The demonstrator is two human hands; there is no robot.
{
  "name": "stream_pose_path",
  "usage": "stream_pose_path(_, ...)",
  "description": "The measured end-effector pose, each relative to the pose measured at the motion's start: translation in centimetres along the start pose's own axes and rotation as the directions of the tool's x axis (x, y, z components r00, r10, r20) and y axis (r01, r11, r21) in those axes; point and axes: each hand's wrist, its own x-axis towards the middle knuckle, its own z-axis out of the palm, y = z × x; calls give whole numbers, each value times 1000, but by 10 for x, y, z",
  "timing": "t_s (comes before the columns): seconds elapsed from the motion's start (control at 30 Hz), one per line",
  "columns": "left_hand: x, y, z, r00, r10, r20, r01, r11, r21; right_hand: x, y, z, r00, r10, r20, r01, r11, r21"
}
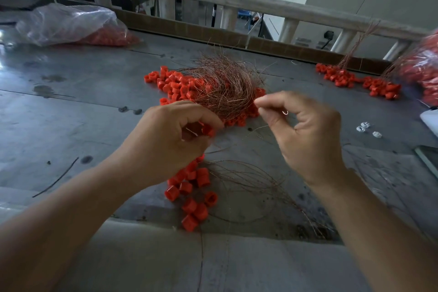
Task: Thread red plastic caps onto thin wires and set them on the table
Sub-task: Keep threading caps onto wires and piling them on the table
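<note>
Cap is gripped in the curled left hand; 1 thin wire is pinched by the right hand.

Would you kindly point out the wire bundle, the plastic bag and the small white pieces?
wire bundle [222, 85]: head view, middle of the tangle.
plastic bag [68, 22]: head view, its clear upper side.
white pieces [360, 128]: head view, the leftmost piece.

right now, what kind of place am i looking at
Likely a small factory or workshop assembly bench: a scuffed metal table, a loose heap of red caps under a bundle of thin wires, and clear bags holding more caps.
</note>
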Motion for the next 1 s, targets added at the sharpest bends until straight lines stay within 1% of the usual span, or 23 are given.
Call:
stream_pose_path(0.07,0,-1,0,998,-58,-31,55,994,-99,-2,0,3,996,-17,83,18,1000,-9)
stream_pose_path(0.13,1,0,2,993,-90,-73,79,988,-136,-3,-2,6,989,-44,144,45,999,-3)
stream_pose_path(0.2,1,1,5,995,-74,-71,66,992,-108,-5,-5,8,979,-90,183,91,996,2)
stream_pose_path(0.27,2,4,8,998,-41,-40,38,997,-73,-5,-7,10,968,-133,212,133,991,14)
stream_pose_path(0.33,1,3,9,999,-1,-33,0,1000,-22,-6,-8,12,961,-150,233,149,989,19)
stream_pose_path(0.43,0,6,9,1000,5,-24,-6,999,-38,-8,-8,13,962,-130,242,130,991,18)
stream_pose_path(0.53,-1,7,9,999,10,-33,-11,999,-39,-9,-10,12,965,-65,255,51,997,61)
stream_pose_path(0.6,-1,5,10,999,-2,-41,0,999,-41,-10,-10,13,960,-49,276,31,997,68)
stream_pose_path(0.67,0,5,7,998,-36,-57,30,994,-107,-10,-8,13,955,-60,292,54,998,30)
stream_pose_path(0.7,1,5,6,997,-55,-58,43,981,-188,-9,-4,12,957,-65,282,68,998,-2)
stream_pose_path(0.77,2,5,1,997,-67,-30,49,911,-410,-6,5,9,974,-51,220,68,995,-74)
stream_pose_path(0.83,3,5,-3,998,-58,-27,33,833,-553,-2,14,3,990,14,141,4,992,-126)
stream_pose_path(0.9,2,6,-5,998,-57,-19,33,782,-623,0,20,-4,992,100,83,-87,986,-146)
stream_pose_path(1.0,3,7,-5,998,-64,-9,43,763,-645,2,22,-10,976,213,46,-201,961,-190)
